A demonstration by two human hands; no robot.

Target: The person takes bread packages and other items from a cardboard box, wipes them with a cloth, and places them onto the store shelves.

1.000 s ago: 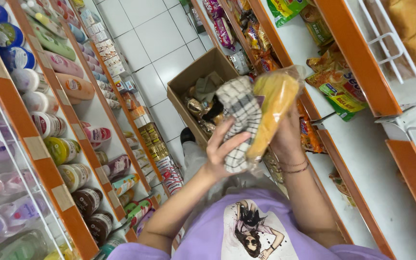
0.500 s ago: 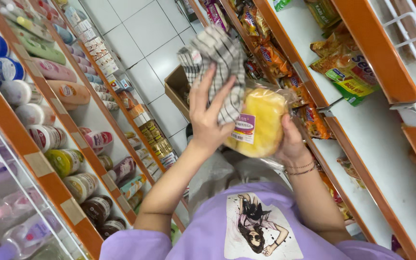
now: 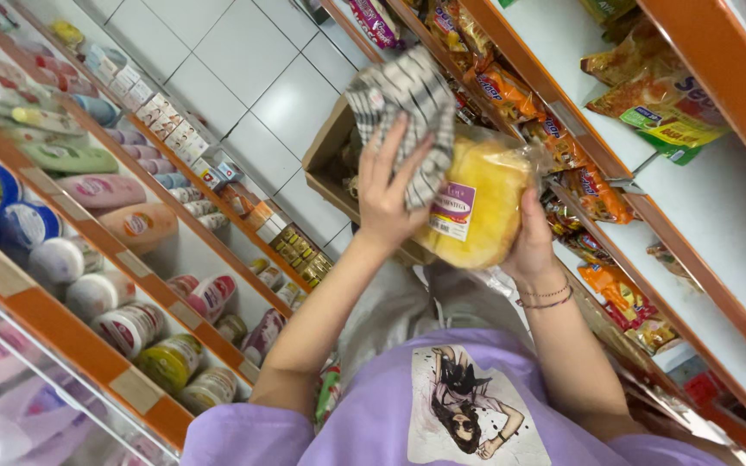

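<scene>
Centrally, upper frame: a yellow bag (image 3: 477, 203) of food in clear wrap is held up, with a purple and white label on its face.

Right hand (image 3: 533, 242): closed around the lower right side of the bag, which is gripped from behind; thin bracelets (image 3: 550, 298) are seen at the wrist just below.

Left hand (image 3: 386, 190): fingers are spread and pressed flat on a checked cloth (image 3: 407, 108); the cloth is pinned against the upper left part of the bag rather than clenched in a fist.

Cloth: a black and white check is shown; it is draped over the top left of the bag and reaches up toward the top centre of the frame.

Box: an open cardboard box (image 3: 330, 164) is seen behind the left hand, centre of the frame, on the white tiled floor (image 3: 252, 69).

Right shelves: orange-edged shelves (image 3: 692, 60) run along the right side, stocked with orange and yellow snack packets (image 3: 511, 91) in the upper centre and upper right.

Left shelves: bottles, tubes and round jars (image 3: 166, 362) are lined along the left side, from upper left down to lower left.

Clothing: a purple shirt (image 3: 373, 423) with a printed figure is seen at the bottom centre.
</scene>
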